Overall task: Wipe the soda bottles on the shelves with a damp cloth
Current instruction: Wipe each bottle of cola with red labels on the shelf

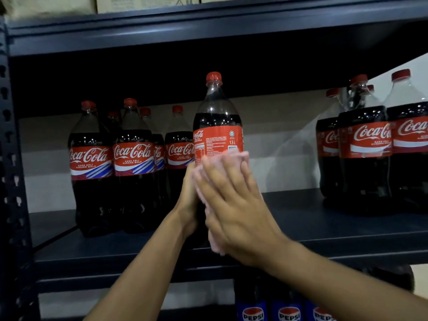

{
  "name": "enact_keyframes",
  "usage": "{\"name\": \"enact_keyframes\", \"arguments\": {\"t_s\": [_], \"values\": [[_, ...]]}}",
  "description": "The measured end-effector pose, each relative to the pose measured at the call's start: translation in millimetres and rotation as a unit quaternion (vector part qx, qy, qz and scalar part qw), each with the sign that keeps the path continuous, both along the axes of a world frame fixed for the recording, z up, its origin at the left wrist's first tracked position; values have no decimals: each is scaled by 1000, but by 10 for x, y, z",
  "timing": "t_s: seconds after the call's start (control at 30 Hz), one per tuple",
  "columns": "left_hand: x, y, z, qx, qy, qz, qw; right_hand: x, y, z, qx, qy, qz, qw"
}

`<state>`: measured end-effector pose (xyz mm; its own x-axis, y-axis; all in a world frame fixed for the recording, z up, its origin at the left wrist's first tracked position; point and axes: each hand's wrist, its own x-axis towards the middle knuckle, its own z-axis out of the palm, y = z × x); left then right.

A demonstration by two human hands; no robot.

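Wiping is under way on one bottle (217, 126). The left hand (188, 198) grips its lower body from the side. The right hand (234, 205) lies flat, fingers straight, and presses a pink cloth (214, 242) against the front, just under the label (217, 144). The next move probably calls for turning the bottle under the cloth, then passing up over the shoulder and cap. The label reads "Coca-Cola" and "1.5 L"; the finer print is illegible. Further cola bottles (132, 158), left of the left hand, read "Rasa Asli Kurang Gula". More cola bottles (368, 140) stand on the shelf (324, 218), well right of the right hand. Pepsi bottles (287, 311) stand below both hands.
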<state>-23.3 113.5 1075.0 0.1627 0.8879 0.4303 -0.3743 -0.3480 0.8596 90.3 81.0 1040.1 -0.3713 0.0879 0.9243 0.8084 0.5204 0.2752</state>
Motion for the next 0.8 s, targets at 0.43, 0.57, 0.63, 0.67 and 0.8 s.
{"name": "enact_keyframes", "arguments": {"t_s": [0.43, 0.57, 0.63, 0.67, 0.8], "values": [[148, -235, -22, 17, 15, 85, 996, 106, 77, 1150, -67, 109, 83, 988], [191, -159, -54, 40, 1, 96, 995, 63, 77, 672, -7, 49, 29, 998], [159, -120, -66, 61, -2, 87, 994, 67, 85, 346, 12, 23, 23, 999], [135, -93, -70, 64, -6, 74, 995, 78, 88, 190, 7, 13, 25, 1000], [44, -16, -53, 12, -33, 5, 999, 128, 12, -280, 4, -75, -31, 997]]}}
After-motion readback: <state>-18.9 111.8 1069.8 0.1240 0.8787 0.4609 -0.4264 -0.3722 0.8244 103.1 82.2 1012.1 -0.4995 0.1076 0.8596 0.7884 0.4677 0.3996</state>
